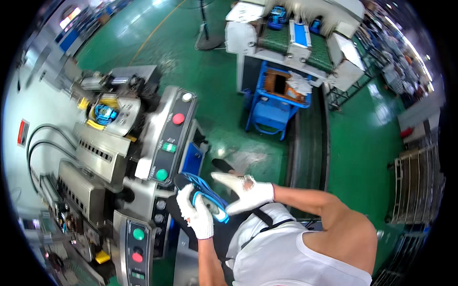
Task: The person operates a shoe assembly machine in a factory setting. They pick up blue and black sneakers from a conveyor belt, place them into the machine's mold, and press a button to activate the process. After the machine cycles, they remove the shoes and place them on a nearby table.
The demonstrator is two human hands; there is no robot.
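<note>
My left hand (196, 213), in a white glove, grips a blue shoe upper (204, 187) with its fingers closed round one side. The upper is tilted, with bright blue edging and a grey patch on the side facing me. Also gloved in white, my right hand (245, 191) is beside it with fingers and thumb spread. Its lower fingers come close to the upper's edge; whether they touch it I cannot tell. In the machine (128, 114) at the left, a similar blue upper (105, 114) sits among yellow pads.
Close on my left are a control panel (171, 136) and a second panel (135, 248), both with red and green buttons. Ahead stands a blue cart (272, 114) carrying a brown tray, before a conveyor machine (300, 40). A wire rack (415, 186) is at the right.
</note>
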